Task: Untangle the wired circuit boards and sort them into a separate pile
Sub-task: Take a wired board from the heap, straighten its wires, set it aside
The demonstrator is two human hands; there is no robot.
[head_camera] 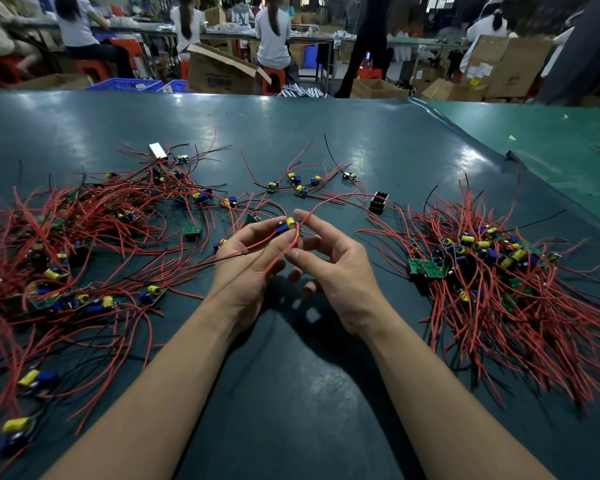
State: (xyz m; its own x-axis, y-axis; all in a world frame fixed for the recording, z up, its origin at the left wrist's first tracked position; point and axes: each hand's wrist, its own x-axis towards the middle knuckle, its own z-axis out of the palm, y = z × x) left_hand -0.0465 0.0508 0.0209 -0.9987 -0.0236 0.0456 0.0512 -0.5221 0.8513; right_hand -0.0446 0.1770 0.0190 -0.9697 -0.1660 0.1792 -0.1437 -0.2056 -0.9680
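Gripping one circuit board (289, 226), left hand (248, 263) fingers curl round it; right hand (329, 268) seemingly pinches its red wire (284, 252).

We see a dark green table mat (291, 119); beyond it, seated workers (273, 32) on red stools (274, 79), cardboard boxes (218, 71), blue crates (128, 84).

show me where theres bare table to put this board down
Bare mat lies near you between the forearms, bordered by the tangled pile on the left and the sorted pile on the right. The far table beyond the scattered boards is also bare. Both piles and the strip beyond the left hand and right hand are crowded.
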